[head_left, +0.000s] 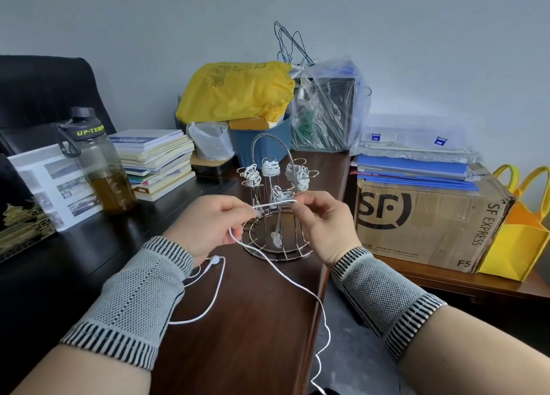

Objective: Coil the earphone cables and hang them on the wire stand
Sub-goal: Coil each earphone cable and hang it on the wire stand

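Dark desk (253,320), hands (268,225) raised, pinching cable (275,203)

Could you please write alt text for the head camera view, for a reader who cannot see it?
Both hands, left and right, pinch a stretch of white earphone cable taut in front of a wire stand that already holds several coiled cables. The loose cable trails over the dark wooden desk edge. A water bottle, stacked books and a cardboard box surround them.
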Demonstrator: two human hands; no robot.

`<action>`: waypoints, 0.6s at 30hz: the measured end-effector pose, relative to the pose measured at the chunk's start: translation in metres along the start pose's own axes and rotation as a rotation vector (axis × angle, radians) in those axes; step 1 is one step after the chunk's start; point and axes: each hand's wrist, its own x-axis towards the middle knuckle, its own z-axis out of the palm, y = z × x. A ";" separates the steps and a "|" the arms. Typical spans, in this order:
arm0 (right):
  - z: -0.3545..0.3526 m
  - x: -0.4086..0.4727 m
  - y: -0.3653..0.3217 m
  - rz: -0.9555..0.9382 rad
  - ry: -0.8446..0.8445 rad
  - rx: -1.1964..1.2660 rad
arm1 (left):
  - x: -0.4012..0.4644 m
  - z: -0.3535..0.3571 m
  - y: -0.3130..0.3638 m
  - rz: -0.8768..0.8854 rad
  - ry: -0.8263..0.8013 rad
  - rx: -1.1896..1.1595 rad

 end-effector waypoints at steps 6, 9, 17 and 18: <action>-0.001 0.003 0.003 0.208 0.030 0.219 | 0.003 0.008 0.015 0.033 -0.014 -0.335; 0.000 0.003 0.001 0.279 0.047 0.294 | 0.010 0.025 0.025 0.046 0.010 -0.342; -0.001 0.017 -0.006 0.311 0.056 0.128 | 0.034 0.043 0.020 0.128 0.482 0.506; 0.000 0.019 -0.006 0.311 0.048 0.114 | 0.033 0.044 0.020 0.127 0.492 0.583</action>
